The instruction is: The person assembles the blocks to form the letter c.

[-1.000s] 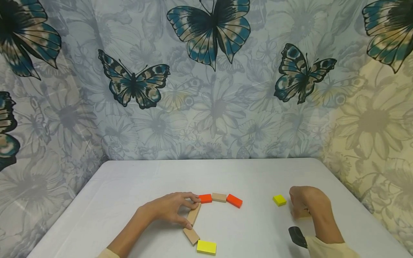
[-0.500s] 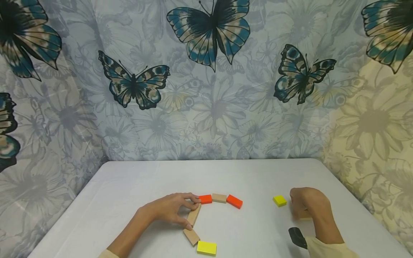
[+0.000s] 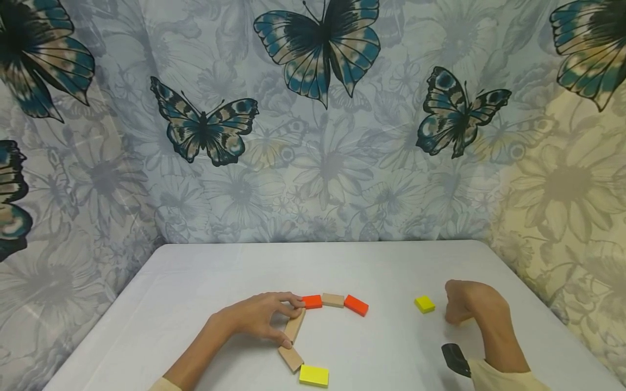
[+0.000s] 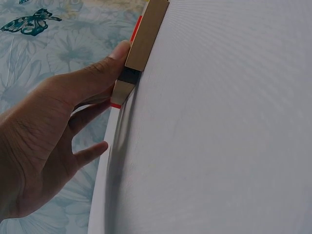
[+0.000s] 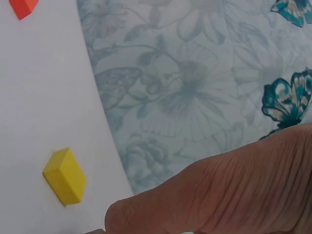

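Note:
My left hand (image 3: pixel 266 315) spans a wooden block (image 3: pixel 294 327), its thumb at the near end and its fingertips at the far end. The left wrist view shows the thumb against the row of blocks (image 4: pixel 148 36). Over at the right, my right hand (image 3: pixel 476 307) is curled palm down, low over the table. A pale edge of a wooden block (image 3: pixel 467 322) shows beneath it; the fingers hide most of this block. Only the thumb side of the right hand (image 5: pixel 209 195) appears in the right wrist view. Left of it lies a small yellow block (image 3: pixel 424 304).
A curved row runs from a yellow block (image 3: pixel 314 376) through a wooden block (image 3: pixel 290 359) and the held block to a red block (image 3: pixel 312 302), a wooden block (image 3: pixel 333 300) and another red block (image 3: pixel 356 305). The white table (image 3: pixel 391 255) meets a butterfly-print cloth (image 3: pixel 323 195) behind.
My right hand has shifted slightly right and away from me, and less of the block beneath it shows. The left hand stays in place on its block.

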`<control>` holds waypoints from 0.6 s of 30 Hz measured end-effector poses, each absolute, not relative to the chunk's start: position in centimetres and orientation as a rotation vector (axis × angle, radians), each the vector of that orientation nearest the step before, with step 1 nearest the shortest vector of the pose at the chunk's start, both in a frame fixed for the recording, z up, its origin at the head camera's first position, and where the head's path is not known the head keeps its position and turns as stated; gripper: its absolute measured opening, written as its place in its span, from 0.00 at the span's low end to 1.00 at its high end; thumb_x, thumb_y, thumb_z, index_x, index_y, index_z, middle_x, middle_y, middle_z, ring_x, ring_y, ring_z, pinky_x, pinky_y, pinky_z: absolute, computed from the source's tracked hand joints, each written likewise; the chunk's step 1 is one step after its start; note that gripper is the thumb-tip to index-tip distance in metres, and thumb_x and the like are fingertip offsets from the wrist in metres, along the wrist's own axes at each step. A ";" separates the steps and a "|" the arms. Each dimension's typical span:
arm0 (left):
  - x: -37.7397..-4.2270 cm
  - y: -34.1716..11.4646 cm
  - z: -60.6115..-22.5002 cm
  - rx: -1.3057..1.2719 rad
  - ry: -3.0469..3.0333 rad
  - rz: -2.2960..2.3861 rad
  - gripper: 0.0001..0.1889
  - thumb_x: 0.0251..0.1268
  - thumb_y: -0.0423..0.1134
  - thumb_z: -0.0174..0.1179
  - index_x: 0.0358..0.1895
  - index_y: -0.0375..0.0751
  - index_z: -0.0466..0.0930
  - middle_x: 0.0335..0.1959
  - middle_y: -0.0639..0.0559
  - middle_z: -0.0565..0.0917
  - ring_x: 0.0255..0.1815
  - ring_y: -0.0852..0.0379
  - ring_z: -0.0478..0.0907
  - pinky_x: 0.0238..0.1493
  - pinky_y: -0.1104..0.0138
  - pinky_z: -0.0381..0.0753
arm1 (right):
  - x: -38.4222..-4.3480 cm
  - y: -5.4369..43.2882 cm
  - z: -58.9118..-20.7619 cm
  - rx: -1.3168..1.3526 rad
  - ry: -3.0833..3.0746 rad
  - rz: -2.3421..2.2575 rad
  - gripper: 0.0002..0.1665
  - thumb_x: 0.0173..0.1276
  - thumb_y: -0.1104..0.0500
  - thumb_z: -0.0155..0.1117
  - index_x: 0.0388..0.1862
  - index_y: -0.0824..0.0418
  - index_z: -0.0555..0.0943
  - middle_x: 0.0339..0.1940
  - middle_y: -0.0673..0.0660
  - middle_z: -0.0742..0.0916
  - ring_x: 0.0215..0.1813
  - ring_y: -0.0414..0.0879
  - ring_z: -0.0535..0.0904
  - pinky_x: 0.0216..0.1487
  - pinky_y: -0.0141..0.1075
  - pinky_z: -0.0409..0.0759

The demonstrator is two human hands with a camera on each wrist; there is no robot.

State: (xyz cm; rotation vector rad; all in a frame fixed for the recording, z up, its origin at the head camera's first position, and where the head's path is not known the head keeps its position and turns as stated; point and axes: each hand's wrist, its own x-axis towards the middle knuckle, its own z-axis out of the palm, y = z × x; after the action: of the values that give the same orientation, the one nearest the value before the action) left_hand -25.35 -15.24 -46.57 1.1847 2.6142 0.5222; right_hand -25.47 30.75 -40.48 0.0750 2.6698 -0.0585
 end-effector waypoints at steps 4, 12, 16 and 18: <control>-25.4 -15.2 -46.6 1.194 2.613 0.521 0.36 0.59 0.61 0.74 0.68 0.50 0.82 0.72 0.65 0.76 0.77 0.55 0.73 0.78 0.52 0.74 | -25.1 30.4 -39.5 0.040 2.669 -0.060 0.21 0.60 0.61 0.66 0.49 0.73 0.79 0.36 0.58 0.80 0.40 0.53 0.75 0.44 0.48 0.78; -25.4 -15.2 -46.4 1.234 2.609 0.526 0.35 0.59 0.61 0.74 0.67 0.47 0.83 0.72 0.62 0.77 0.76 0.53 0.74 0.77 0.52 0.75 | -23.8 29.4 -37.8 0.026 2.616 -0.298 0.18 0.69 0.54 0.57 0.48 0.68 0.79 0.32 0.55 0.80 0.30 0.46 0.73 0.29 0.35 0.76; -25.4 -15.2 -46.5 1.244 2.609 0.527 0.35 0.60 0.61 0.74 0.68 0.48 0.82 0.72 0.62 0.77 0.76 0.52 0.75 0.76 0.51 0.76 | -23.5 28.8 -37.3 -0.030 2.561 -0.431 0.07 0.66 0.59 0.52 0.33 0.59 0.77 0.25 0.49 0.72 0.25 0.40 0.64 0.25 0.28 0.66; -25.4 -15.2 -46.6 1.244 2.609 0.529 0.35 0.60 0.61 0.74 0.68 0.48 0.82 0.72 0.62 0.77 0.76 0.52 0.75 0.76 0.51 0.76 | -23.4 28.6 -37.1 -0.063 2.539 -0.476 0.07 0.66 0.61 0.51 0.34 0.59 0.78 0.27 0.51 0.74 0.28 0.42 0.67 0.26 0.28 0.69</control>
State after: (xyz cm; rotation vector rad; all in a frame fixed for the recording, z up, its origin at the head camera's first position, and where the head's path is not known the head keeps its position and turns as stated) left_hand -25.42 -15.18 -46.61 1.2436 2.6087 0.5289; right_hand -23.36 28.56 -37.05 -0.0632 2.5392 -0.4761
